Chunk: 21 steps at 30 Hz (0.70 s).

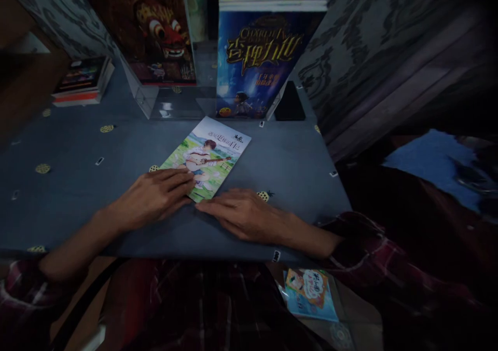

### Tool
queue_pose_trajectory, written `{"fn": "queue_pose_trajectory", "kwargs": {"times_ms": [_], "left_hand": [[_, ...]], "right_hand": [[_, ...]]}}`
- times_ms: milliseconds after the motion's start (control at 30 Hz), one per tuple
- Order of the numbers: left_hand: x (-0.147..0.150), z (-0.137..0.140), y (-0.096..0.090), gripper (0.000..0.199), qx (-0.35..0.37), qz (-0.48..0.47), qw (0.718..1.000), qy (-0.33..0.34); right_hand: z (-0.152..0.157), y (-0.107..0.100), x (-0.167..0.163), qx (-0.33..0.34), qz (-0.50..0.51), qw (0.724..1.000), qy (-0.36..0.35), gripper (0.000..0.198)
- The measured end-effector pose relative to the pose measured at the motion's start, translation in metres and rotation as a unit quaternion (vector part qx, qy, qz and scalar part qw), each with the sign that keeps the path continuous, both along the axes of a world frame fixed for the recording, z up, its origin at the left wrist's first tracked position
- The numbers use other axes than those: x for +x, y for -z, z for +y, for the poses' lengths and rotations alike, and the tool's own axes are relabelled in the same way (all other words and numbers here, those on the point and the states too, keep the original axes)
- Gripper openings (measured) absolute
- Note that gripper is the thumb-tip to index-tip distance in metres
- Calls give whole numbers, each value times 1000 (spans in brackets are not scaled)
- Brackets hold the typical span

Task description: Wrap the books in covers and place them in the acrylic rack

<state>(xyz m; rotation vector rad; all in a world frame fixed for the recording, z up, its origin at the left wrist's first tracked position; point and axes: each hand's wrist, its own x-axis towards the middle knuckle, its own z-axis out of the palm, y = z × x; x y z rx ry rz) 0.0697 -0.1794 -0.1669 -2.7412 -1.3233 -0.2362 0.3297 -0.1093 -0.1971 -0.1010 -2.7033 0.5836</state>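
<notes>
A thin book lies on the table in front of me, its cover showing a figure with a guitar on green grass. It is turned at an angle, with its top pointing away to the right. My left hand rests over the book's lower left edge, fingers stretched out and lying on the cover. Near the bottom corner is my right hand, its fingers extended and the fingertips close to or touching that corner. The undersides of both hands are hidden.
Across the back, a blue book and a book with a red mask stand in clear holders. A small book stack lies at left. A dark flat object sits behind right. The patterned tablecloth covers the table.
</notes>
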Motion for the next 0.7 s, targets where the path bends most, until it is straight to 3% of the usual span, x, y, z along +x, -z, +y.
{"fn": "queue_pose_trajectory", "kwargs": {"times_ms": [300,500,700], "left_hand": [[14,-22,6,43,6,28,999,17],[3,-35,18,42,20,-28,999,-24],[-33,-26,12,40,26,-65,992,-109]], "right_hand": [[2,-1,7,79,28,996,-11,29],[5,1,8,61,36,997,-7,26],[7,2,7,9,37,999,14,29]]}}
